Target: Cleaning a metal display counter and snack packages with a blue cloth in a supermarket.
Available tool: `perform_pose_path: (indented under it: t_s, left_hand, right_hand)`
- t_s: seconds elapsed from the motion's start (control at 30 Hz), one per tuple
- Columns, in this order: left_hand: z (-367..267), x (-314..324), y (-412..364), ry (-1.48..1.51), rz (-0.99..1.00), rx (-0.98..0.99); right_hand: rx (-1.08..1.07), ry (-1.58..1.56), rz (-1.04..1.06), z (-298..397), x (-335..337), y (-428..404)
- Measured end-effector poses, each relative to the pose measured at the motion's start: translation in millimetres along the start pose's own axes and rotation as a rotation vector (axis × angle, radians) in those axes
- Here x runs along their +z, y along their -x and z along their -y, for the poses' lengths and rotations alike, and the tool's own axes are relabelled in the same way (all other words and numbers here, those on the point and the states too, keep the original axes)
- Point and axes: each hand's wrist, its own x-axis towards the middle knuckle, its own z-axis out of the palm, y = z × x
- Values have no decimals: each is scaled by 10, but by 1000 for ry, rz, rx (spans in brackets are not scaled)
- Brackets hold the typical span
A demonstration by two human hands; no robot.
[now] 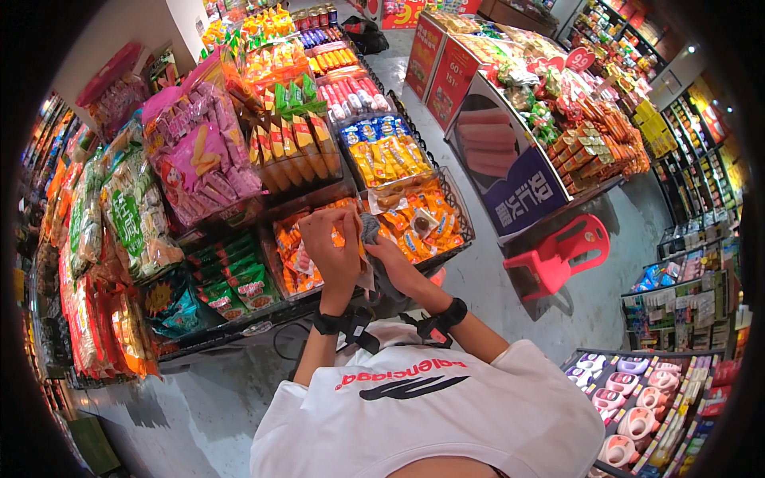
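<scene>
Both of my hands are raised over a bin of orange-wrapped snacks [418,230]. My left hand [331,242] is curled, its fingers bent at the edge of a thin, pale brownish item; whether it grips that item is hard to tell. Close at its right, my right hand [391,260] holds a grey cloth [372,230], which hangs down below the fingers. Part of the cloth lies hidden behind the hands. Black straps circle both wrists. Behind the hands are yellow-wrapped snacks [388,155] and upright packs in a clear bin [296,149].
Large pink snack bags [203,149] and green-and-white bags [134,209] stand at the left. A red plastic chair [562,254] is on the floor at the right, near a promotional display stand [508,161]. Bottles fill a shelf [633,394] at the lower right.
</scene>
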Motion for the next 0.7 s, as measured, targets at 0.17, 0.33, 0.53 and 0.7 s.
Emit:
perform_pose_path:
  t_s: [0.17,0.33,0.53,0.7]
  left_hand:
    - [-19,14,13,-2,48,-1]
    - [4,121,150,266,273,-260]
    - [-110,188,263,335,419,-291]
    - [-147,216,304,411,432,-344]
  right_hand:
    - [-22,32,-82,190,-10,39]
    - [-38,328,-37,182,-219,105]
    - [-129,567,-92,348,-355,91]
    - [-157,534,-129,360,-369,103]
